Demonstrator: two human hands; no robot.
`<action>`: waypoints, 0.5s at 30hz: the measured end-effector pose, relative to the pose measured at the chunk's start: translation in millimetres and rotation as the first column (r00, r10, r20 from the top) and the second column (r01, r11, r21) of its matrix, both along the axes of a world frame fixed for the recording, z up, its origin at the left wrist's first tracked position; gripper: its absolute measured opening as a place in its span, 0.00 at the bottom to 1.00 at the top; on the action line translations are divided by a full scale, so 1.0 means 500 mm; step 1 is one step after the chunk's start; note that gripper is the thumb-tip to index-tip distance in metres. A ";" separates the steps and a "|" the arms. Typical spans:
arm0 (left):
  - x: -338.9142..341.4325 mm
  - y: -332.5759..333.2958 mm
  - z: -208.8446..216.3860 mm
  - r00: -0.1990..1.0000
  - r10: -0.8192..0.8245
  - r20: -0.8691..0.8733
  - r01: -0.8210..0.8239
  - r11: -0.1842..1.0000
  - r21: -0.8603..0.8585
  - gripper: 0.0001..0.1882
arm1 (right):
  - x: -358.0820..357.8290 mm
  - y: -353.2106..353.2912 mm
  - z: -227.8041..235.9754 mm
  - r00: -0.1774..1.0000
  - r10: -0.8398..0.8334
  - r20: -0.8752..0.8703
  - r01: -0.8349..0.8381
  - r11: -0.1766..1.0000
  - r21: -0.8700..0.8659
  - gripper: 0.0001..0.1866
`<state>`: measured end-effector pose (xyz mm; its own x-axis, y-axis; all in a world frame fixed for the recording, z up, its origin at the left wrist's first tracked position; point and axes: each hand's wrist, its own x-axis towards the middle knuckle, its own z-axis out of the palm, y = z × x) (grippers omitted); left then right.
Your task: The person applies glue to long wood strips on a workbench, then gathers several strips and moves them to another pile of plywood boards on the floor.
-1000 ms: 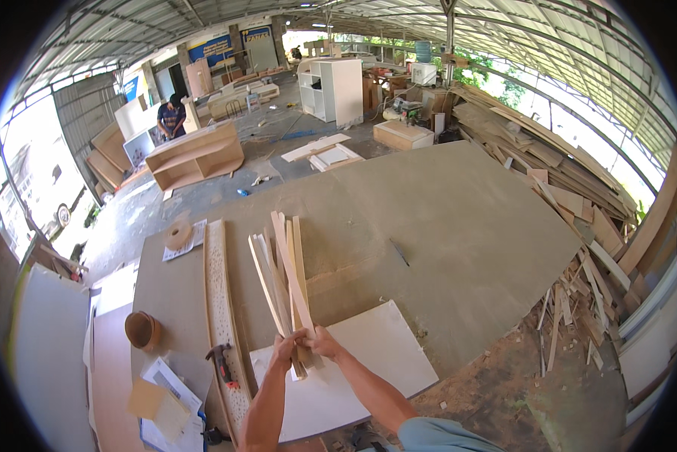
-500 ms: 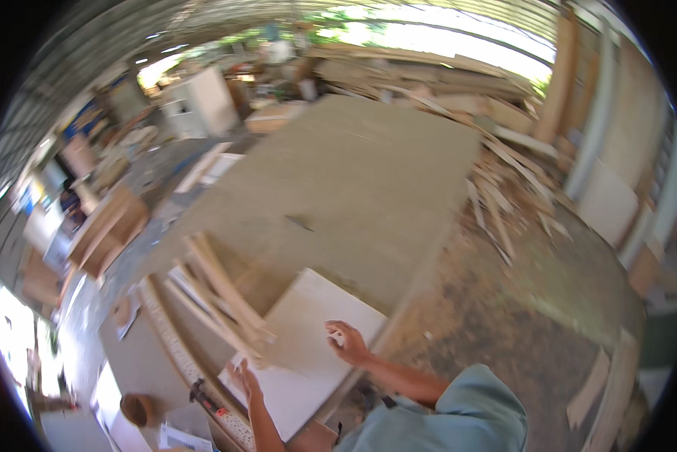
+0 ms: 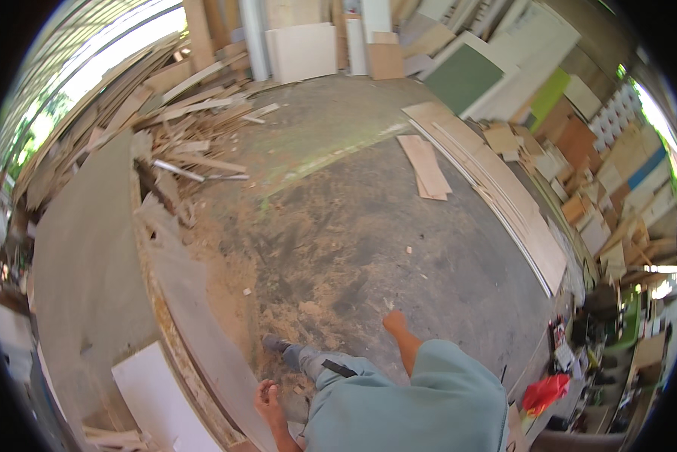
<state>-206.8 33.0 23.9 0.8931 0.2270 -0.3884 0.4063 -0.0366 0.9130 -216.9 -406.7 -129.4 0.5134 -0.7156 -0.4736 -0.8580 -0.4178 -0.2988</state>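
My left hand point(image 3: 267, 399) hangs low beside the worktable's near side, its fingers loosely bent and apart with nothing visible in them. Out over the floor, my right hand point(image 3: 396, 324) is closed, fingers curled in; whatever they may hold is hidden. A white board point(image 3: 158, 395) lies on the worktable point(image 3: 86, 248), left of my left hand and apart from it. Part of a bundle of wooden strips point(image 3: 116, 438) shows at the table's lower left.
Sawdust and small scraps cover the concrete floor point(image 3: 338, 218). Scrap wood point(image 3: 195, 143) is heaped at the far left. Long panels point(image 3: 497, 188) lie on the right, with two short boards point(image 3: 425, 167) beside them. Sheets point(image 3: 304, 53) lean at the back. A red bag point(image 3: 545, 393) sits lower right.
My view has swung right, from the table to the open floor. Both hands have come away from the white board, and my right hand has closed.
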 end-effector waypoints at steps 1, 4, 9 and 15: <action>0.017 -0.018 0.002 0.997 -0.082 0.001 0.082 0.997 0.007 0.17 | -0.076 -0.030 -0.040 0.993 0.097 -0.066 -0.097 0.995 0.008 0.22; 0.083 -0.068 0.037 0.969 -0.246 -0.024 0.247 0.966 0.080 0.17 | -0.195 -0.052 -0.064 0.961 0.210 -0.178 -0.177 0.967 0.185 0.25; 0.210 -0.165 0.052 0.952 -0.282 -0.116 0.286 0.958 0.026 0.16 | -0.267 -0.077 -0.148 0.979 0.079 -0.189 -0.029 0.967 0.253 0.25; 0.376 -0.382 -0.023 0.893 -0.311 -0.325 0.290 0.950 -0.113 0.13 | -0.174 -0.214 -0.121 1.000 -0.018 0.020 0.013 0.965 0.260 0.21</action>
